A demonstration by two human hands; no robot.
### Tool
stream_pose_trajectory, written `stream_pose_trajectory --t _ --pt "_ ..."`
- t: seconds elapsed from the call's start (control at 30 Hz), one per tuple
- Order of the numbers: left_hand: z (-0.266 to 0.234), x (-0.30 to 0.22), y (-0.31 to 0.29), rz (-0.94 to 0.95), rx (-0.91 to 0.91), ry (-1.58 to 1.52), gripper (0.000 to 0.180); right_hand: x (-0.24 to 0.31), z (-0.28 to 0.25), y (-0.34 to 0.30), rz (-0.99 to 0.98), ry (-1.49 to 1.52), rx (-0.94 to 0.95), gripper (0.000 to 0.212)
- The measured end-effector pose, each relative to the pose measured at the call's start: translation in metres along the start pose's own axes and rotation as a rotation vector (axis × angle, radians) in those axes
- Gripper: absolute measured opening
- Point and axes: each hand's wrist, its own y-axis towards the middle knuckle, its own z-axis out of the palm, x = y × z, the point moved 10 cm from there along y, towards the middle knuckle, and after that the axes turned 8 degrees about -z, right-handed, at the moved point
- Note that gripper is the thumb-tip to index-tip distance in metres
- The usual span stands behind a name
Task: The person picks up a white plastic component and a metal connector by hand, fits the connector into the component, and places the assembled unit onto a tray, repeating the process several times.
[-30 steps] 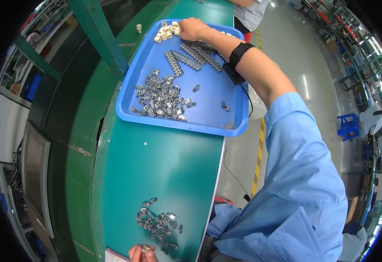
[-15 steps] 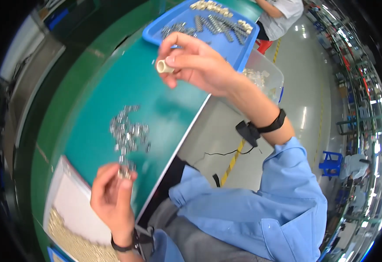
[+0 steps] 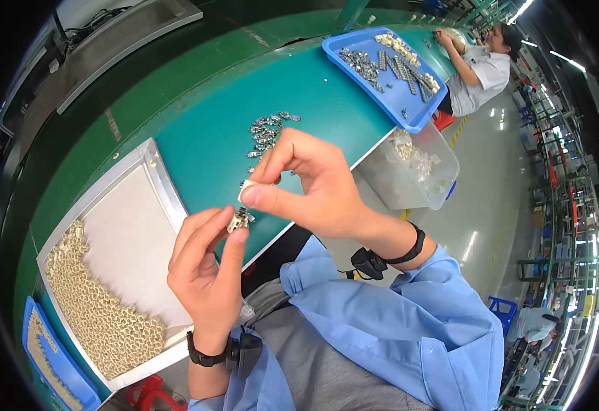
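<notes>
My left hand (image 3: pixel 209 264) pinches a small cream part with metal pieces (image 3: pixel 240 220) between thumb and fingers. Just above it, my right hand (image 3: pixel 313 185) grips a cream plastic cap (image 3: pixel 246 188), closed by thumb and forefinger. A narrow gap separates the two pieces. Beyond the hands, a pile of small shiny metal parts (image 3: pixel 265 133) lies on the green table (image 3: pixel 207 130); my right hand covers its near end.
At left stands a white tray (image 3: pixel 131 219) with a heap of small cream parts (image 3: pixel 101 308). A blue tray (image 3: pixel 375 85) holds metal parts, springs and cream caps. Below it sits a clear bin (image 3: pixel 409 181). A co-worker (image 3: pixel 478 75) sits at the far right.
My right hand has come down from beside the blue tray with the cream cap, close to my left hand. The view has turned, showing more of the white tray.
</notes>
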Motion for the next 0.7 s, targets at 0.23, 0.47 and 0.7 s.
stream_pose_trajectory --t 0.23,0.47,0.7 --pt "-0.007 0.0 -0.001 0.022 -0.017 -0.04 0.032 0.009 0.019 0.001 -0.072 -0.173 0.097 0.013" --pt "0.013 0.001 0.006 -0.003 0.067 0.016 0.029 -0.005 0.001 -0.005 0.046 -0.09 0.144 0.011" --pt "0.033 0.012 0.014 -0.163 0.146 -0.089 0.026 -0.003 -0.017 -0.007 0.018 -0.117 0.236 0.012"
